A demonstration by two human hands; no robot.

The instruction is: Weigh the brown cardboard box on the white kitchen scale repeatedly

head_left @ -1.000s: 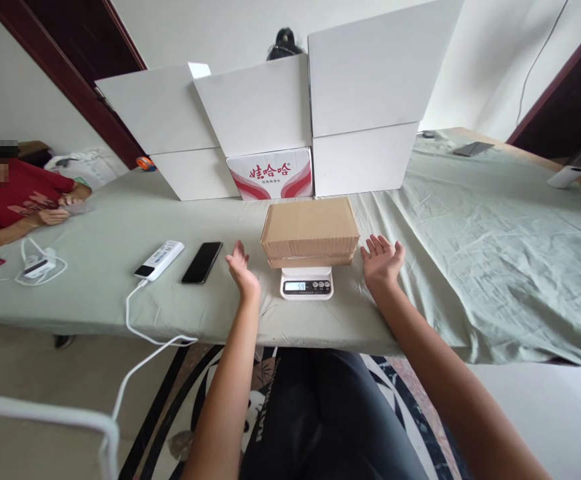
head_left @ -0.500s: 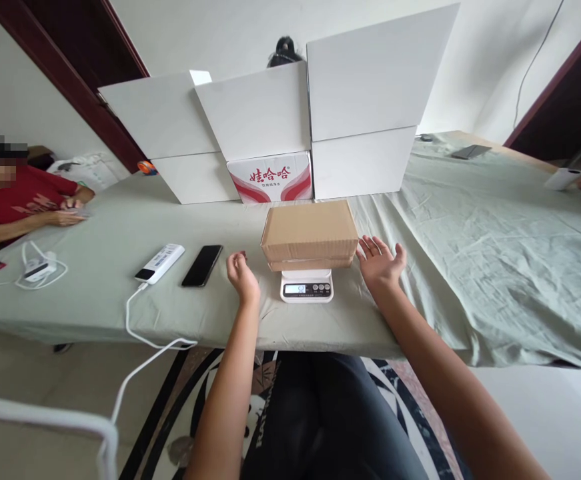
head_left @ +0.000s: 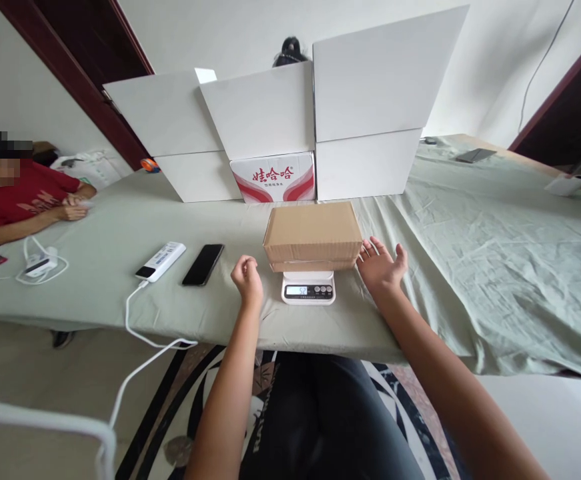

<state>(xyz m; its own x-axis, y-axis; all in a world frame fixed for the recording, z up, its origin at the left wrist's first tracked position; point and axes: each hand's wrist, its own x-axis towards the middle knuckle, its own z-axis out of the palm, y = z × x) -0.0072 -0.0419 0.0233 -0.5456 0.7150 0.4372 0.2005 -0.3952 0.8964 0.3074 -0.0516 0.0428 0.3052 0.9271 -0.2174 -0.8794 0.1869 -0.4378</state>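
A closed brown cardboard box [head_left: 313, 230] rests on a small white digital scale [head_left: 309, 299], whose lit display seems to read 52. Left of the scale, apart from the box, my left hand [head_left: 248, 277] is held above the cloth with its fingers curled into a loose fist, and nothing shows in it. My right hand [head_left: 381, 267] lies on the other side, palm turned up and fingers spread. Its fingertips are close to the box's right side; whether they touch it I cannot tell.
A black phone [head_left: 203, 265] and a white power strip [head_left: 161, 262] with a cable lie to the left. White panels [head_left: 265, 110] and a red-and-white carton [head_left: 273, 177] stand behind the box. A person in a red shirt [head_left: 30, 193] sits at the far left.
My left hand's fingers have curled in further, and the hand has shifted slightly right in view. The box stays on the scale, and my right hand stays open beside it.
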